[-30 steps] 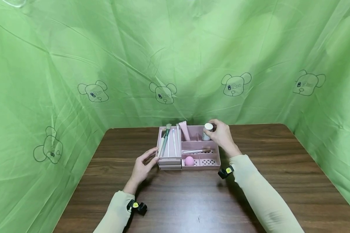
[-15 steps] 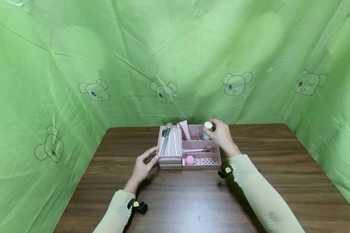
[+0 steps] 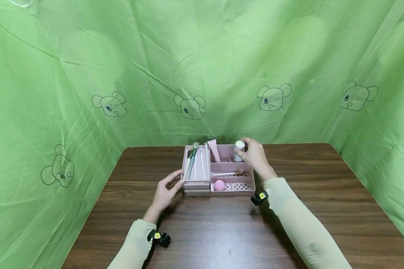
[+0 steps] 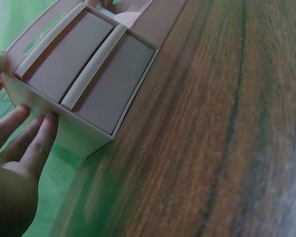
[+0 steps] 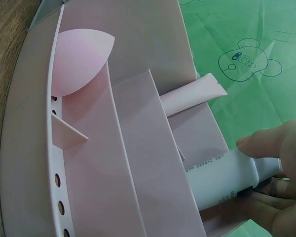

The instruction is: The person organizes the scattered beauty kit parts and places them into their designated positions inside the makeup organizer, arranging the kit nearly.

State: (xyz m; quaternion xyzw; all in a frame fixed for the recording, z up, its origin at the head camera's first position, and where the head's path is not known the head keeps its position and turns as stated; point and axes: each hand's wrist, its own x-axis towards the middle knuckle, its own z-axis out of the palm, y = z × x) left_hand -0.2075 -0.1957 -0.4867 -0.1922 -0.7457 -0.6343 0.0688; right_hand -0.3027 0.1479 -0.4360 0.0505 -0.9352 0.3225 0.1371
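Note:
A pink desktop organizer [image 3: 197,192] stands at the table's far side, two drawers showing at its left front. My right hand [image 3: 256,154] pinches a white bottle [image 5: 222,180] near its cap, thumb on one side and fingers on the other. The bottle's lower part sits in the back right compartment, hidden behind the divider. At the organizer's left side, my left hand [image 3: 164,191] touches the wall with fairly straight fingers [image 4: 37,143]. Beside the bottle, a pink tube [image 5: 192,96] leans in the back row. A pink teardrop makeup sponge [image 5: 81,59] lies in the front row.
Several makeup brushes [image 3: 192,160] lie in the organizer's upper left tray. A slim brush-like stick [image 3: 227,174] lies across the middle row. Behind the wooden table [image 3: 222,231] hangs a green cloth [image 3: 222,67] with printed bear faces.
Both hands keep nearly the same places, with the bottle still in my right hand. The whole head view has shifted very slightly.

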